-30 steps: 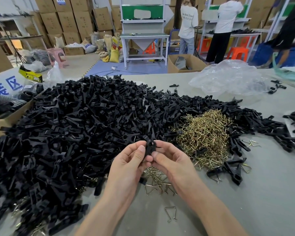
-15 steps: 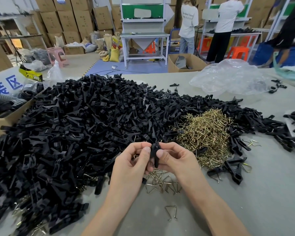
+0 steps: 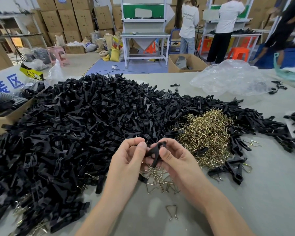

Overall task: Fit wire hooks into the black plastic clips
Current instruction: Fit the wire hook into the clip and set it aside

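Note:
A black plastic clip [image 3: 155,153] is pinched between both my hands above the grey table [image 3: 271,193]. My left hand [image 3: 128,163] grips its left side with thumb and fingertips, and my right hand [image 3: 174,159] holds its right side with the thumb on top. A thin wire tip shows by my left thumb. A huge heap of black clips [image 3: 71,133] fills the left and middle. A mound of brass wire hooks [image 3: 206,135] lies to the right, with a few loose hooks [image 3: 158,181] under my hands and one single hook [image 3: 172,212] nearer me.
A crumpled clear plastic bag [image 3: 232,77] lies at the far right of the table. A cardboard box [image 3: 5,116] stands at the left edge. A few assembled clips [image 3: 232,169] lie right of the hooks. People stand at workbenches in the background.
The clip has turned from upright to tilted between my fingers, and both hands have shifted slightly towards me.

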